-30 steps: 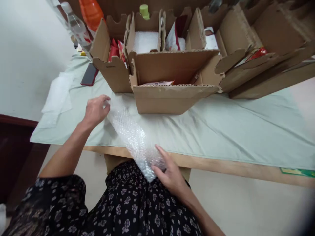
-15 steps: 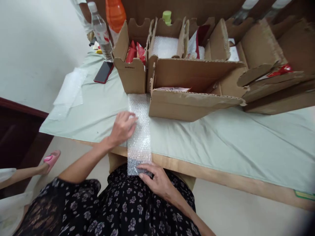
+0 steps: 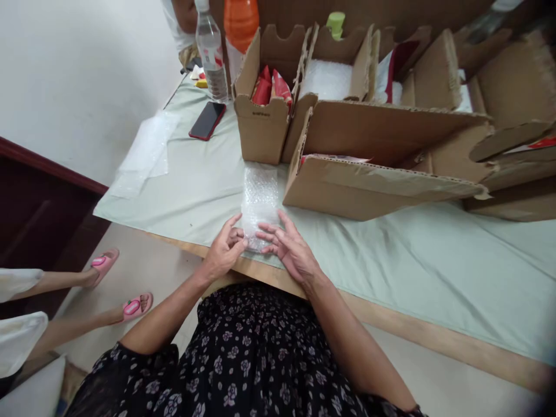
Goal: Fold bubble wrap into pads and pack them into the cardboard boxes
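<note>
A strip of clear bubble wrap lies flat on the pale green tablecloth, running from the table's near edge toward the cardboard boxes. My left hand curls its fingers against the strip's near left corner. My right hand rests beside it with fingers spread and stretched, fingertips pressing the near end of the wrap. Both hands meet at the near end of the strip.
Open cardboard boxes crowd the back of the table, one with red packets. A dark phone, a water bottle, an orange bottle and plastic sheets lie at the left. Another person's feet in pink sandals stand at left.
The bubble wrap went from slanting off the table edge to lying flat. My right hand rose from my lap to the table, and both hands now meet at its near end.
</note>
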Demonstrator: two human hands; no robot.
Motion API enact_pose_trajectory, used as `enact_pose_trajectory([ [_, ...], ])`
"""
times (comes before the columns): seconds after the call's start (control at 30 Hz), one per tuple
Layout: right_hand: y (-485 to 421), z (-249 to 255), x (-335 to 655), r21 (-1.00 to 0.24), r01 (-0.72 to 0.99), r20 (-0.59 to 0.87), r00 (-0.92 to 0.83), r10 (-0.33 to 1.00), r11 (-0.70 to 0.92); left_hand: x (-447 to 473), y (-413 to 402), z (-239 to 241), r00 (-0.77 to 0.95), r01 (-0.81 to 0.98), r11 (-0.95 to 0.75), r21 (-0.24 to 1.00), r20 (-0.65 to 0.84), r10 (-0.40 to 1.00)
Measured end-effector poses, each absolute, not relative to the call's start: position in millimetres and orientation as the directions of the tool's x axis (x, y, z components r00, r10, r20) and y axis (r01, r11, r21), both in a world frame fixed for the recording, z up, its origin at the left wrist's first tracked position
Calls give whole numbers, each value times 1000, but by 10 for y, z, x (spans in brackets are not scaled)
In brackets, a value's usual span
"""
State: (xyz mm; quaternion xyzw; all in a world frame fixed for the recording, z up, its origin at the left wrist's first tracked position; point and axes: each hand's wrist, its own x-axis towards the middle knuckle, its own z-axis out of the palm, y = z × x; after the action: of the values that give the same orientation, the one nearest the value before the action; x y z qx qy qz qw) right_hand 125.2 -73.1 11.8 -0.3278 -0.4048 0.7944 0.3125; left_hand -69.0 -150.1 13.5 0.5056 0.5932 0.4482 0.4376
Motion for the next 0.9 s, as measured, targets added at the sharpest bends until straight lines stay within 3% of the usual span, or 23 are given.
enact_pose_trajectory([
  [0.13,-778,20,1207,-869,-226,-264,-540,799,-439,-538,-1517,101,-275,521,23,853,142,951],
  [0.27,-902,54,1247,-918,-188,-203,-535,820,-350,-514,-1501,101,-224,761,-12,649,280,933],
  [0.33,-972,108,1301,-973,-95,-128,-535,835,-210,-531,-1485,99,-198,778,-34,627,297,934],
  [0.4,-1035,163,1372,-998,56,5,-503,864,39,-546,-1469,87,-178,795,-53,604,316,932],
  [0.5,-1076,198,1459,-852,318,223,-496,839,415,-556,-1436,62,-135,841,-54,538,306,943],
  [0.57,-1062,182,1476,-700,456,247,-567,786,549,-563,-1409,55,-107,870,-47,492,281,954],
  [0.73,-992,110,1414,-445,606,155,-673,724,659,-627,-1434,129,-87,902,-67,427,332,939],
  [0.9,-991,102,1402,-344,598,289,-666,688,723,-684,-1627,218,170,882,-312,353,380,909],
])
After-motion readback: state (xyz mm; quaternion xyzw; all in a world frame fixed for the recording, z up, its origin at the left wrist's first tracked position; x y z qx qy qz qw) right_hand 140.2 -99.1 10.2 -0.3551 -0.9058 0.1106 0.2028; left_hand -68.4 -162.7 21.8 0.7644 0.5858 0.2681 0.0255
